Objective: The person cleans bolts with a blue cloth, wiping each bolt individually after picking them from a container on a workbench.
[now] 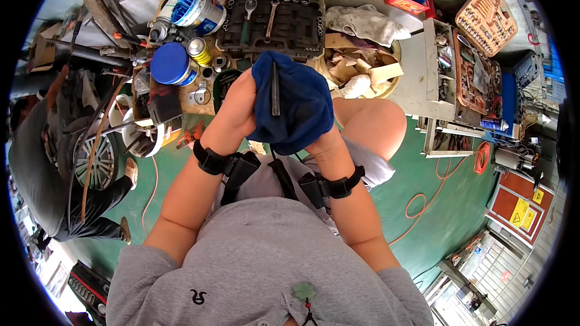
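Before me a dark blue cloth (299,104) is bunched up between my two hands. A slim dark metal bar (275,90), perhaps a punch or bit, lies lengthwise on it. My left hand (239,102) grips the cloth's left side; its fingertips are covered by the fabric. My right hand (322,139) holds the cloth from the lower right, mostly hidden beneath it. Just beyond is an open socket-set case (297,31), with a ratchet (247,22) and a combination wrench (271,21) lying in it.
A blue-lidded tub (171,64), a yellow can (199,52) and a paint bucket (195,11) stand left on the bench. A bin of cardboard scraps (358,70) sits to the right. At far left a person (38,163) is beside a wheel (95,161). An orange hose (419,208) crosses the floor.
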A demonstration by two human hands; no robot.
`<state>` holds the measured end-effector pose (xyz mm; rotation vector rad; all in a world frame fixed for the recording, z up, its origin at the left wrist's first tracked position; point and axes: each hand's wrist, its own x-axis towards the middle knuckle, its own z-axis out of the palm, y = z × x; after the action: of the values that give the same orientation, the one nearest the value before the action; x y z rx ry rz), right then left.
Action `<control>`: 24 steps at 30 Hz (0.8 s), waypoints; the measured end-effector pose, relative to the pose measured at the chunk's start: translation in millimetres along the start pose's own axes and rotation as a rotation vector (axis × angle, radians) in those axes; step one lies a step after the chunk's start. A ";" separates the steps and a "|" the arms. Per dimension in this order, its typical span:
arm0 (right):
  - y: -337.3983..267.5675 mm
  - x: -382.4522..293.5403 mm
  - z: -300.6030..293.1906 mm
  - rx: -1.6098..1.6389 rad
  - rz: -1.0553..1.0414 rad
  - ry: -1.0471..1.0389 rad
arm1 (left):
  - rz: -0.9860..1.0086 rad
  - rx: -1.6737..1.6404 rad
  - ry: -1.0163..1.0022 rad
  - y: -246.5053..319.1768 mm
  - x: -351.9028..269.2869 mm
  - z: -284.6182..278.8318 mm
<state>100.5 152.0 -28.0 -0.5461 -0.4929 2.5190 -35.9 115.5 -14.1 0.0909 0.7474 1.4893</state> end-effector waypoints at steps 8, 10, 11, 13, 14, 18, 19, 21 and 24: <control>3.3 -0.8 -9.9 -0.442 -0.043 0.158 | 0.237 0.385 -0.033 -5.0 5.9 0.6; 6.8 -0.3 -11.3 -0.331 -0.079 0.237 | 0.252 0.609 0.000 -5.2 6.6 -4.0; 8.1 -1.6 -16.7 -0.443 -0.030 0.244 | 0.249 0.607 -0.001 -5.4 8.0 -8.6; 9.8 -1.6 -23.1 -0.555 0.022 0.255 | 0.203 0.831 0.009 -5.1 11.9 -17.5; 10.4 0.5 -23.5 -0.637 -0.018 0.257 | 0.202 0.829 0.008 -5.3 11.9 -17.3; 16.1 -1.4 -33.2 -0.834 -0.003 0.298 | 0.398 1.241 0.134 -19.5 11.6 -23.3; 16.0 -3.0 -34.2 -0.836 0.000 0.295 | 0.270 1.052 0.110 -19.5 14.2 -27.9; 12.9 -5.7 -29.2 -0.626 0.009 0.302 | 0.143 0.858 0.088 -18.2 19.9 -38.1; 6.5 -2.1 -15.4 -0.453 0.019 0.503 | -0.076 0.727 0.208 -16.5 27.8 -64.7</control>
<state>106.7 149.2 -43.4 -1.3106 -0.8580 2.1648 -56.6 114.0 -83.4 0.4553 1.4193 1.1025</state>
